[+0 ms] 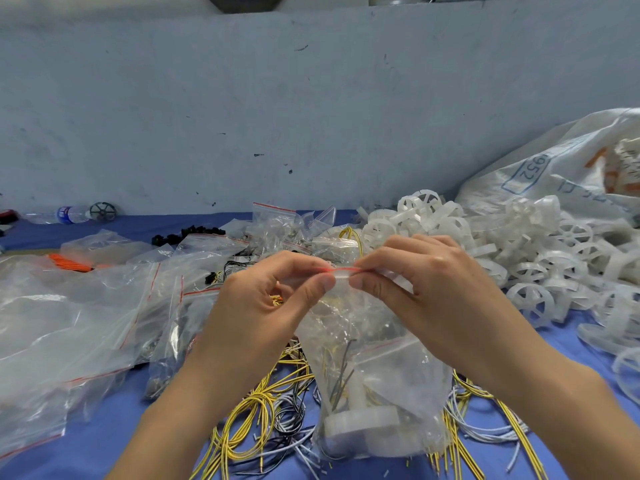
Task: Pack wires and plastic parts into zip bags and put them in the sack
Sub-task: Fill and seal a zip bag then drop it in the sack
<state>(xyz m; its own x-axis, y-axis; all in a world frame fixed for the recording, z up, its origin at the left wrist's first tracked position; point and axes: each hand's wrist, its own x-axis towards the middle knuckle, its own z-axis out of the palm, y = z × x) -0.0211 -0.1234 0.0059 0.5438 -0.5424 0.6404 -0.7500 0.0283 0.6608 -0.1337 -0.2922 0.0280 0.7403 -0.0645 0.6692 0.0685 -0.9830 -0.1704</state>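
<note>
A clear zip bag hangs upright in front of me over the blue table. Inside it sit a white plastic wheel part and a few thin wires. My left hand and my right hand both pinch the bag's red-lined zip strip at the top, thumbs and forefingers close together. Loose yellow, white and black wires lie under the bag. A heap of white plastic wheel parts lies at the right. The white woven sack stands behind that heap.
Many empty zip bags cover the left half of the table. More bags pile up at the centre back, with black parts beside them. A water bottle lies by the grey wall.
</note>
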